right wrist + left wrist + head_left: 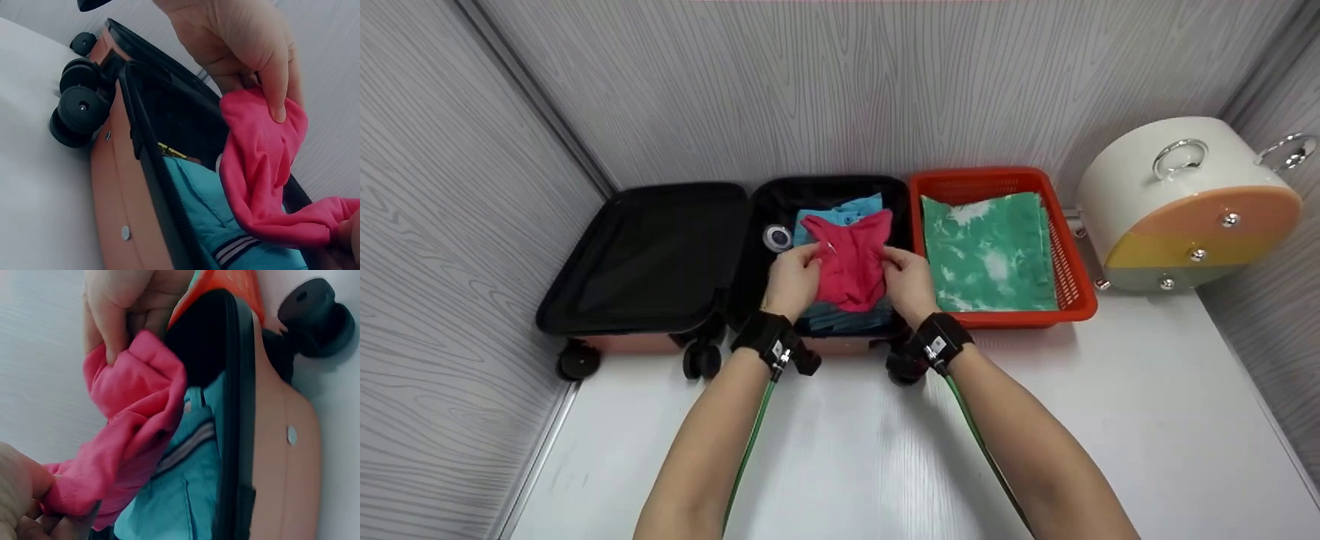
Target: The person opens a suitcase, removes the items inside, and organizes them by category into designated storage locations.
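Note:
A bright pink garment (852,262) hangs between my two hands above the open suitcase (831,346). My left hand (795,281) pinches one side of it, thumb against fingers. On the opposite side my right hand (910,283) pinches the cloth too. In both wrist views the pink cloth (135,382) sags in folds between the hands. Below it, inside the suitcase, lies a teal garment (202,197) with a striped band. A lighter blue piece of clothing (851,210) shows behind the pink one. Left of these sits a small round white-and-blue object (777,238).
The suitcase's black-lined lid (652,255) lies opened out to the left, with black wheels (578,361) at the front. On the right stands a red basket (1078,300) holding folded green-and-white cloth (990,251). Beyond it is a rounded white container (1170,172) with coloured drawers.

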{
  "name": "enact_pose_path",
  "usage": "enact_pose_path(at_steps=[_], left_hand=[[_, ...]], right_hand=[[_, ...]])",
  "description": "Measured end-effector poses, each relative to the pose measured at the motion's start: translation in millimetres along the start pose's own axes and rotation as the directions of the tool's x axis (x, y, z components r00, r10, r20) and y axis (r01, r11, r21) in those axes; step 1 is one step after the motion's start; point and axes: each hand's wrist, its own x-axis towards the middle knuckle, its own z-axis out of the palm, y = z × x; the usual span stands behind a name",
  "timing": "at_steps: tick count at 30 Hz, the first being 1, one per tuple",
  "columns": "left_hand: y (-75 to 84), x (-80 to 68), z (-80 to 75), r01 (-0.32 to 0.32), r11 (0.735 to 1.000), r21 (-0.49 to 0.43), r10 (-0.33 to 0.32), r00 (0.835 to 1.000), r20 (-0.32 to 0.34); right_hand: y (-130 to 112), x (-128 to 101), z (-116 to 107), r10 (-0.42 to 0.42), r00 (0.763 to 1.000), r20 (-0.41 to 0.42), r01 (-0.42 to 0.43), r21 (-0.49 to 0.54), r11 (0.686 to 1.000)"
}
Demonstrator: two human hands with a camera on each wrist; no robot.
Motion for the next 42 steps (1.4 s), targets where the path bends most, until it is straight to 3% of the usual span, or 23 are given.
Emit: enact_pose_path(at_steps=[8,16,20,27,36,39,42], left_hand=[[27.7,2.3,16.5,-0.109,0.990,-0.091,0.107,0.994,-0.028],[56.3,10.1,44.8,-0.226,0.965,-0.132,0.222,0.974,-0.039],[67.5,14.2,65.8,-0.254,0.958,-0.135,0.253,0.967,-0.029],[81.3,18.9,99.1,-0.250,0.960,-0.122,0.253,0.967,0.013],[88.7,22.6,135.2,-0.271,0.960,-0.067,0.276,0.957,0.086],[89.6,24.1,147.2,-0.317,0.948,0.032,0.310,0.941,0.139],[89.4,22.9,157.1,-0.362,0.911,0.200,0.310,0.917,0.250]], right_hand=[[-10,8,-31,-0.008,0.998,-0.070,0.012,0.054,0.998],[-13,12,-72,0.047,0.988,-0.146,-0.030,0.119,0.992],[-7,10,-91,0.053,0.982,-0.180,-0.029,0.134,0.991],[8,5,-119,0.066,0.968,-0.243,-0.030,0.150,0.988],[27,7,-152,0.105,0.949,-0.297,-0.043,0.209,0.977],[37,8,-160,0.115,0.947,-0.299,-0.055,0.200,0.978],[52,8,-167,0.139,0.951,-0.277,-0.103,0.143,0.984]])
